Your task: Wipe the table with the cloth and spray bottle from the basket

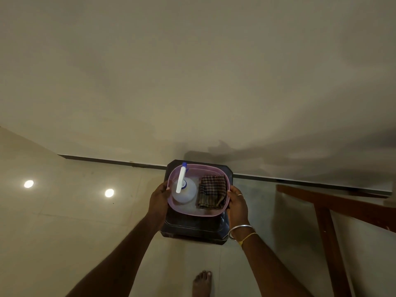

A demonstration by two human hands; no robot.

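A pink plastic basket (194, 212) rests on a small dark stool (192, 227) against the wall. Inside it, on the left, stands a clear spray bottle (185, 192) with a white and blue nozzle. A folded dark checked cloth (212, 191) lies in the right half. My left hand (159, 199) grips the basket's left rim. My right hand (237, 203), with a ring and bangles at the wrist, grips the right rim.
A brown wooden table frame (327, 213) stands at the right, close to the stool. A plain wall (192, 82) fills the upper view, with a dark skirting strip. The tiled floor reflects two ceiling lights at the left. My bare foot (202, 282) is below the stool.
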